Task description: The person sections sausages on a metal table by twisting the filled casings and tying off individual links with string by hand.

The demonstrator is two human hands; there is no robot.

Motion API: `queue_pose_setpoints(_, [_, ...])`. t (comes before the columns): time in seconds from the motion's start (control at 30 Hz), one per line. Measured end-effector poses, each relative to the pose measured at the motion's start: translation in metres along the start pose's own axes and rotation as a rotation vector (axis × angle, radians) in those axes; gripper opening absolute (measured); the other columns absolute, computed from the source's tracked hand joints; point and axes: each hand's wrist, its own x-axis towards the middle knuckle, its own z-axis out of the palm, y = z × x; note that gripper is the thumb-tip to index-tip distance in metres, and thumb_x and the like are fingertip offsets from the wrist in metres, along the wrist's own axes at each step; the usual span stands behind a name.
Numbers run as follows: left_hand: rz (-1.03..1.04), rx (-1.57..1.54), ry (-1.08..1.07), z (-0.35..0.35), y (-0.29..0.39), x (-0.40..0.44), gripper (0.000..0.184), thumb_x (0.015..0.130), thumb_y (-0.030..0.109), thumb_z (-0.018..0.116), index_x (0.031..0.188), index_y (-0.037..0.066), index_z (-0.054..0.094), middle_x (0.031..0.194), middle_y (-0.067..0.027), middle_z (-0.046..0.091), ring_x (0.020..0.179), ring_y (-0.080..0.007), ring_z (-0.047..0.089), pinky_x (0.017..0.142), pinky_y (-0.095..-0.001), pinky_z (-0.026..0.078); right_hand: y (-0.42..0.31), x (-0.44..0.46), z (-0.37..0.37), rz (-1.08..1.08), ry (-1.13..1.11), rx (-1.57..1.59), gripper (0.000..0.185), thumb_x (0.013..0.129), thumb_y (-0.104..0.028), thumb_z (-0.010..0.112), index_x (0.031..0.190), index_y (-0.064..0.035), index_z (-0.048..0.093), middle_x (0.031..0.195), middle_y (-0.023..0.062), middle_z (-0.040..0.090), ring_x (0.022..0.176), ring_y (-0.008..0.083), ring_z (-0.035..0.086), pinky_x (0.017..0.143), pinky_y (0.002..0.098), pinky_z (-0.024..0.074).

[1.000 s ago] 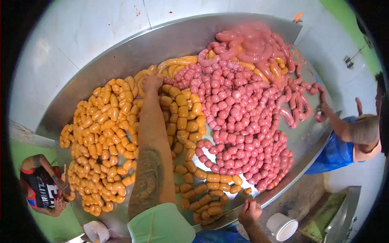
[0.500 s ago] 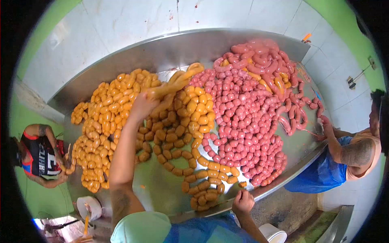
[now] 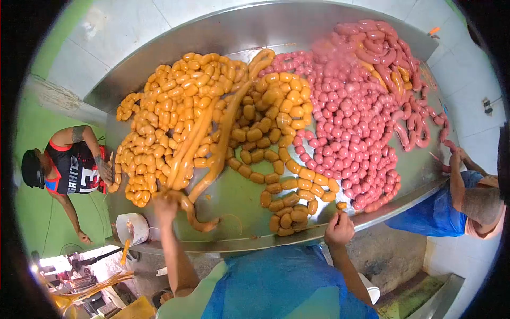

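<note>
My left hand [image 3: 167, 206] is closed around long, unlinked orange sausage [image 3: 192, 146] near the table's front edge. Strands of it run from the hand up across the pile, and a loose end curls to the right of my fingers. My right hand [image 3: 340, 231] is closed at the front rim, just below a small orange sausage tip [image 3: 341, 205]; what its fingers pinch is hidden. Between my hands lies a chain of linked orange sausages [image 3: 291, 199]. A large heap of orange links [image 3: 159, 111] fills the left, and red linked sausages [image 3: 350, 133] pile up on the right.
The metal table [image 3: 228, 247] has a raised back wall. A co-worker [image 3: 74, 165] stands at the left end, another [image 3: 473, 196] at the right, handling red sausage. Unlinked red sausage [image 3: 377, 48] lies at the back right. A white bucket [image 3: 133, 228] stands by the left front.
My left hand has come down from the back of the table to the front edge, drawing long orange sausage with it. My right hand stays at the rim. The view has shifted.
</note>
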Motion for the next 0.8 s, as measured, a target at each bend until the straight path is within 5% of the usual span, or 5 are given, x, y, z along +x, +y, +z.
queue_pose_setpoints(0.13, [0.026,-0.85,0.019,0.004,0.151,0.121,0.046,0.085,0.023,0.07,0.121,-0.004,0.058,0.116,-0.0236,0.061,0.111,-0.034,0.058,0.098,-0.0391,0.044,-0.006,-0.002,-0.005,0.02,0.002,0.013,0.011,0.09,-0.013,0.056,0.092,-0.0031,0.059,0.079,0.0202,0.062,0.071,0.0417,0.059,0.065,0.0503,0.0449])
queue_pose_setpoints(0.37, [0.093,-0.261,-0.364,0.12,0.293,0.304,0.085,0.071,0.069,0.065,0.128,0.006,0.059,0.134,-0.0199,0.055,0.125,-0.0311,0.052,0.106,-0.0403,0.038,-0.01,0.003,-0.003,0.064,0.005,-0.046,0.01,0.089,-0.013,0.057,0.092,-0.0034,0.059,0.077,0.0194,0.063,0.071,0.0409,0.059,0.065,0.0507,0.0448])
queue_pose_setpoints(0.53, [0.078,0.274,0.002,0.07,0.321,0.292,0.06,0.08,0.047,0.063,0.123,0.005,0.063,0.129,-0.0164,0.06,0.123,-0.0297,0.055,0.105,-0.0413,0.04,-0.009,0.002,-0.004,0.118,-0.021,-0.046,0.008,0.086,-0.013,0.059,0.088,-0.0046,0.058,0.075,0.0185,0.061,0.069,0.0403,0.059,0.063,0.0505,0.0446])
queue_pose_setpoints(0.63, [0.004,-0.014,-0.454,0.057,0.302,0.307,0.051,0.082,0.041,0.06,0.12,0.006,0.064,0.129,-0.0144,0.061,0.119,-0.0314,0.058,0.1,-0.0415,0.045,-0.002,0.001,-0.002,0.071,0.005,-0.038,0.008,0.086,-0.014,0.058,0.085,-0.0058,0.057,0.071,0.017,0.06,0.065,0.0394,0.057,0.061,0.051,0.044])
queue_pose_setpoints(0.8, [0.34,0.388,-0.262,0.164,0.264,0.345,0.043,0.084,0.04,0.06,0.113,0.01,0.069,0.119,-0.0121,0.066,0.106,-0.0325,0.065,0.088,-0.0475,0.052,-0.009,0.004,-0.007,0.054,0.0,-0.015,0.007,0.086,-0.013,0.058,0.084,-0.0057,0.056,0.069,0.0161,0.06,0.064,0.038,0.058,0.062,0.05,0.0448])
